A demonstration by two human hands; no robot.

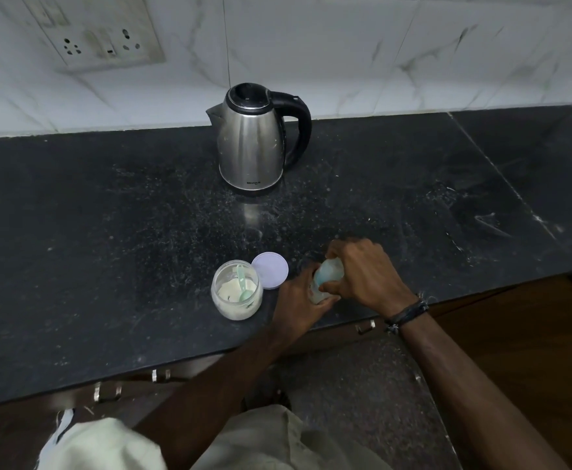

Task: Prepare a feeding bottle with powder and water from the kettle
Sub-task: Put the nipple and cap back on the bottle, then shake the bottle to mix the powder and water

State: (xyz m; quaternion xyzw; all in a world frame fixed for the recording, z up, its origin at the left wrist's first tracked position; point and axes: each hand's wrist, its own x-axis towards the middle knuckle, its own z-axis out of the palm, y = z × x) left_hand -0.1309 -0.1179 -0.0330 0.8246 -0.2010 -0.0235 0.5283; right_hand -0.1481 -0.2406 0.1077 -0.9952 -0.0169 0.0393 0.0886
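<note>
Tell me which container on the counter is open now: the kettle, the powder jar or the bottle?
The powder jar: its lid lies beside it and a scoop stands inside. The kettle has its lid down; both hands cover the bottle.

Black stone counter (108,232); marble-tile wall (345,56); socket panel (101,32) upper left; wooden drawers (515,334) below.

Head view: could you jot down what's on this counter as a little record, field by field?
bottle: feeding bottle, near the counter's front edge, held by both hands
left hand: grips the bottle's lower part
right hand: curled over the bottle's top
jar: open jar of pale powder, left of the bottle
scoop: green scoop inside the jar
lid: pale lid lying flat behind the jar
kettle: steel kettle, lid closed, at the back of the counter, handle to the right
</note>
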